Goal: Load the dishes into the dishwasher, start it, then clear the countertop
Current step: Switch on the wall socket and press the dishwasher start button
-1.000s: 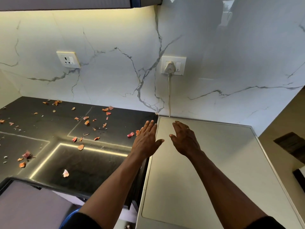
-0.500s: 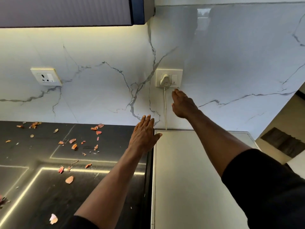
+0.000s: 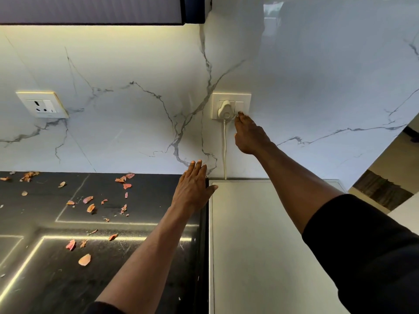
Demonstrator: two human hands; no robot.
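Observation:
My right hand [image 3: 249, 134] reaches up to the white wall socket plate [image 3: 246, 97], its fingertips touching the switch beside the white plug [image 3: 225, 109]. A white cord [image 3: 225, 150] runs down from the plug behind the grey dishwasher top [image 3: 254, 245]. My left hand [image 3: 192, 189] rests flat with straight fingers on the right edge of the black countertop [image 3: 68, 279], thumb over the dishwasher top. Orange-pink peel scraps [image 3: 90, 208] lie scattered over the countertop.
A second white socket [image 3: 43, 105] sits on the marble backsplash at the left. An upper cabinet [image 3: 90, 10] hangs above with a light strip beneath. At the far right the wall ends at an opening to another room.
My right hand rose from above the dishwasher top to the socket switch. My left hand moved slightly toward the wall. The view tilted up and closer.

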